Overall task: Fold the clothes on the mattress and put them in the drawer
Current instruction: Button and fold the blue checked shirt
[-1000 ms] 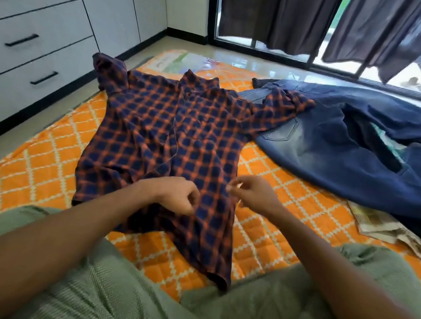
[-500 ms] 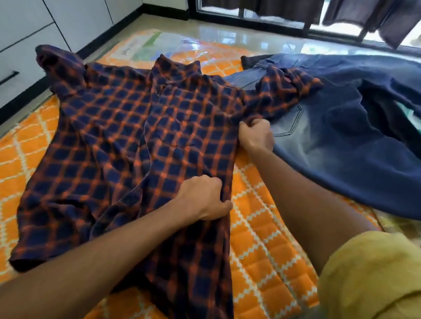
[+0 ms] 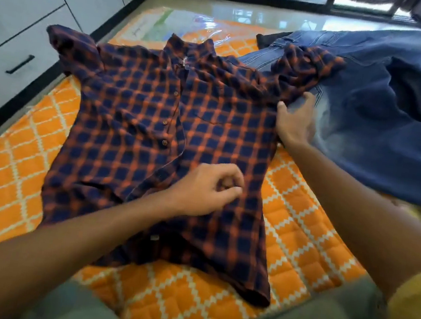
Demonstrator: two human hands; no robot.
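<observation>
Left grip [image 3: 207, 189]: fingers loosely curled, holding nothing, the hand resting over the lower front of the plaid shirt [image 3: 133, 128] near its button placket. Right grip [image 3: 294, 123]: fingers extended and spread, palm down at the shirt's right edge, where the shirt meets the jeans [image 3: 381, 143]; no fabric is pinched.

Shirt position: spread front-up on the orange quilted mattress [image 3: 15, 183], collar pointing away from the person, hem nearest the knees. One sleeve lies bunched toward the drawers [image 3: 15, 37]; the other sleeve is crumpled and lies on top of the jeans. Three buttons show along the placket.

Jeans position: unfolded, on the right part of the mattress, touching the shirt's right side and extending past the frame edge. A light patterned cloth shows through a gap in the dark fabric at the far right.

Drawers: white fronts with black bar handles, all shut, standing along the left wall beside the mattress. A clear plastic package [image 3: 167, 25] lies at the mattress's far end, beyond the collar.
</observation>
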